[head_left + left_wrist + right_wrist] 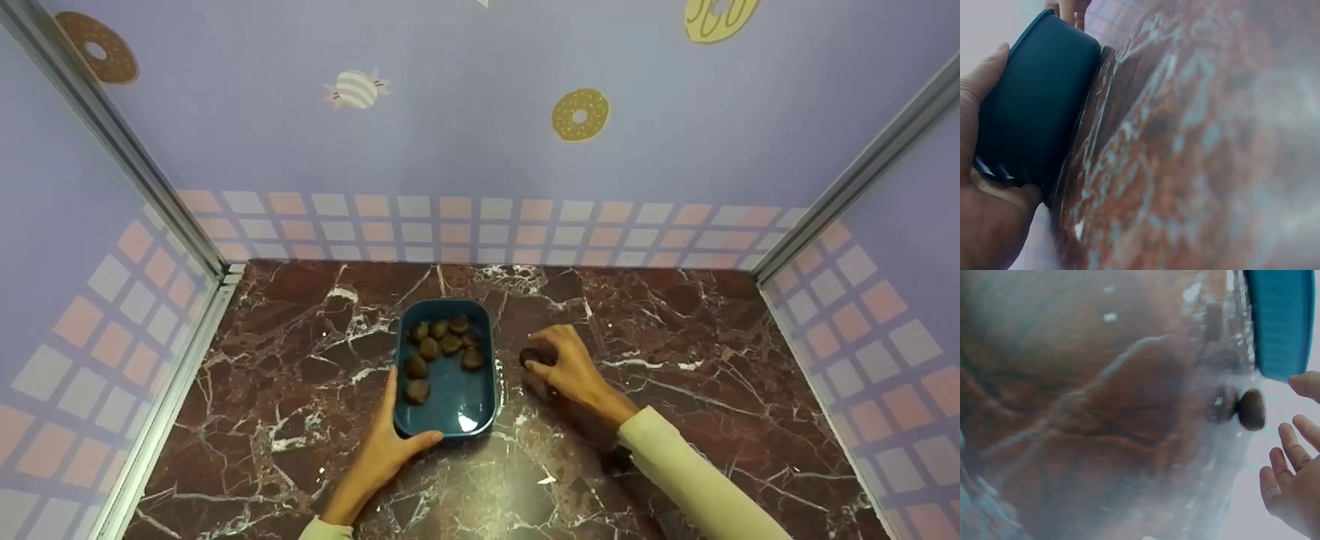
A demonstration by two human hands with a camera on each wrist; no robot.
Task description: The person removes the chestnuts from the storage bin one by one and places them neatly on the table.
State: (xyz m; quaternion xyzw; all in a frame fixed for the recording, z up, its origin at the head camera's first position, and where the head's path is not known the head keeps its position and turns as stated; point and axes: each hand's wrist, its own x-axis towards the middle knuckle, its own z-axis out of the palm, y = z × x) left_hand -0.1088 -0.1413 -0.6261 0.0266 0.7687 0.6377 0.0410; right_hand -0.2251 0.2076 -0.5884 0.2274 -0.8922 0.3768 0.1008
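A teal rectangular plastic container [450,409] stands on the table with several brown chestnuts [428,348] inside, mostly toward its far end and left side. My left hand [394,435] holds the near left corner, fingers along the left wall and thumb at the near end. The left wrist view shows that hand [994,214] against the container's outer wall [1039,95]. Right of the container, one loose chestnut [1252,409] lies on the tabletop. Around it, my right hand [566,367] reaches down with thumb and fingers apart; a gap separates them from the chestnut in the right wrist view.
The glossy dark red marble-patterned table [300,360] reflects light. A lilac back wall [465,142] with printed sweets and a pink-and-white check band closes off the far side. Side panels and metal rails [862,161] flank the table.
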